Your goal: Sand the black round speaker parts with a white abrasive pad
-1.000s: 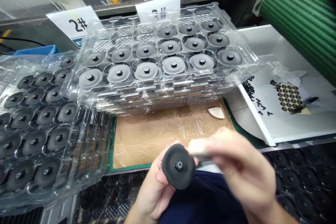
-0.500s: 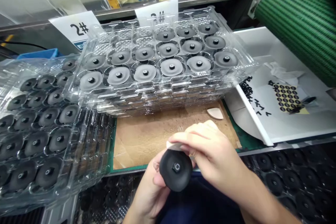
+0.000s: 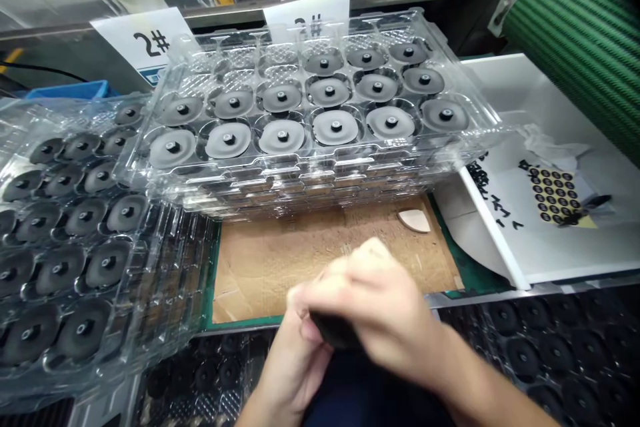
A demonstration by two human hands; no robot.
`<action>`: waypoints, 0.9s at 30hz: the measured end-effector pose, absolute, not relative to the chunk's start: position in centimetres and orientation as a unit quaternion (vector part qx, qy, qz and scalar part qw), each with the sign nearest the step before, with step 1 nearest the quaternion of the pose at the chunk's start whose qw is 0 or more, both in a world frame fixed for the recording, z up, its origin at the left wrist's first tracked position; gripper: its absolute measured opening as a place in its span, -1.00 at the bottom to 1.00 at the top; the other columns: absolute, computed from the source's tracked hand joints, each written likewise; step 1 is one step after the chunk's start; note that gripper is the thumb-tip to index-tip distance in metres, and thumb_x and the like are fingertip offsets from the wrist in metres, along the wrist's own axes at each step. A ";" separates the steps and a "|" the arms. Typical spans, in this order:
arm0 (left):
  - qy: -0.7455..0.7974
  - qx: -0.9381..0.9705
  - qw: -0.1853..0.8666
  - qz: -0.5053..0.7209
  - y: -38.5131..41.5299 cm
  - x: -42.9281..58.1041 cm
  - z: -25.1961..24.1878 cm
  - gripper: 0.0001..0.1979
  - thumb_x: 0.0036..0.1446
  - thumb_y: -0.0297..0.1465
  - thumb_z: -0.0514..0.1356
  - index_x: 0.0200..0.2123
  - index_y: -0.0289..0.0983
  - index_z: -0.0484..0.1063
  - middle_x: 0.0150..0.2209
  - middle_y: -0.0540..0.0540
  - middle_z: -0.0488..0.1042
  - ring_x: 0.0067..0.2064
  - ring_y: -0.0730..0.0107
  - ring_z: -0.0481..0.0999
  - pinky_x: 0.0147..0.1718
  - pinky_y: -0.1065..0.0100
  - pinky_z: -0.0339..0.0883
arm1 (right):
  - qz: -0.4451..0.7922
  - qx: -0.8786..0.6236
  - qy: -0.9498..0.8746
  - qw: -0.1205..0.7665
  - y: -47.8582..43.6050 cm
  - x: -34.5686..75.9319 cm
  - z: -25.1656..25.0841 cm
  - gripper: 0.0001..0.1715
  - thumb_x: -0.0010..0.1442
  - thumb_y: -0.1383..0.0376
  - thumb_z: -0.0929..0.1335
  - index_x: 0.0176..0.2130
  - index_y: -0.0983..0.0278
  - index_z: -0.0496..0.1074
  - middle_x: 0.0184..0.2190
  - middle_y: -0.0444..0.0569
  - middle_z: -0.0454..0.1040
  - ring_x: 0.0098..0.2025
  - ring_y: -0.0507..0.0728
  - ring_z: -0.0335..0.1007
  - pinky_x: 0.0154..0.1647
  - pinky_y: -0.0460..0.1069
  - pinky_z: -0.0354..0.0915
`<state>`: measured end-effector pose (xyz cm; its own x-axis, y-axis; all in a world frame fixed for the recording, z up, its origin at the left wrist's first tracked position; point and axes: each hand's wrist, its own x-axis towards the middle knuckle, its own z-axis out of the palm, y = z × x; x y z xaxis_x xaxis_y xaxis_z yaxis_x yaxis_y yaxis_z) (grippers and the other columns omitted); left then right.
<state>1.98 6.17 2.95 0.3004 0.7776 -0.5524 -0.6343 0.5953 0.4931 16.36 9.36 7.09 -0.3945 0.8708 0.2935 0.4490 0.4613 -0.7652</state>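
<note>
My left hand grips a black round rubber disc low in the middle of the view, just in front of the brown cardboard mat. My right hand lies over the disc with its fingers curled, blurred by motion, and hides most of it. Whatever the right fingers hold cannot be made out. Behind the mat stands a stack of clear plastic trays; the top one carries rows of grey discs.
At the left, clear trays hold several dark discs. A white tray on the right carries a sheet of small black dots. A green ribbed roll fills the upper right. Labels reading 2# stand behind. More black discs lie below the bench edge.
The right hand has come down over the black disc and covers it, where before the disc's face showed fully. The left hand stays in place holding it.
</note>
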 end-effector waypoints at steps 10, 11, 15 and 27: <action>0.406 0.043 0.766 0.496 6.9 0.8 2.1 -0.42 -0.10 -0.20 0.32 0.04 -0.14 0.38 0.07 -0.19 0.44 0.03 0.14 0.46 -0.03 0.28 0.37 | 0.372 -0.584 -0.677 0.250 6.2 18.9 -4.7 -0.77 0.22 0.30 0.29 -0.20 0.22 0.53 -0.37 -0.06 0.58 -0.34 0.11 0.49 -0.31 -0.01 0.34; 0.407 0.046 0.767 0.495 7.0 0.8 2.2 -0.43 -0.11 -0.20 0.32 0.03 -0.15 0.39 0.08 -0.19 0.43 0.04 0.14 0.45 -0.03 0.28 0.37 | 0.376 -0.587 -0.670 0.254 6.2 18.7 -4.1 -0.77 0.22 0.29 0.29 -0.20 0.23 0.53 -0.38 -0.05 0.58 -0.35 0.10 0.49 -0.33 -0.01 0.34; 0.410 0.065 0.760 0.500 6.8 1.2 2.4 -0.45 -0.13 -0.19 0.33 -0.01 -0.16 0.42 0.06 -0.16 0.45 0.07 0.14 0.42 -0.02 0.31 0.36 | 0.364 -0.606 -0.626 0.330 7.9 16.8 1.4 -0.71 0.27 0.25 0.24 -0.09 0.25 0.46 -0.21 0.00 0.54 -0.22 0.10 0.47 -0.29 -0.03 0.35; 0.392 0.079 0.800 0.448 7.4 0.8 3.1 -0.50 -0.18 -0.23 0.38 -0.09 -0.17 0.48 -0.13 -0.11 0.56 -0.09 0.25 0.51 -0.11 0.41 0.39 | 0.301 -0.478 -0.735 0.375 9.1 13.9 7.6 -0.77 0.25 0.42 0.22 -0.15 0.34 0.42 -0.27 -0.05 0.54 -0.32 0.06 0.38 -0.26 -0.01 0.15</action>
<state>0.76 7.39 3.11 0.2919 0.7786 -0.5555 -0.6543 0.5862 0.4778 13.94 9.07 7.55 -0.2618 0.9284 0.2637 0.4768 0.3620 -0.8010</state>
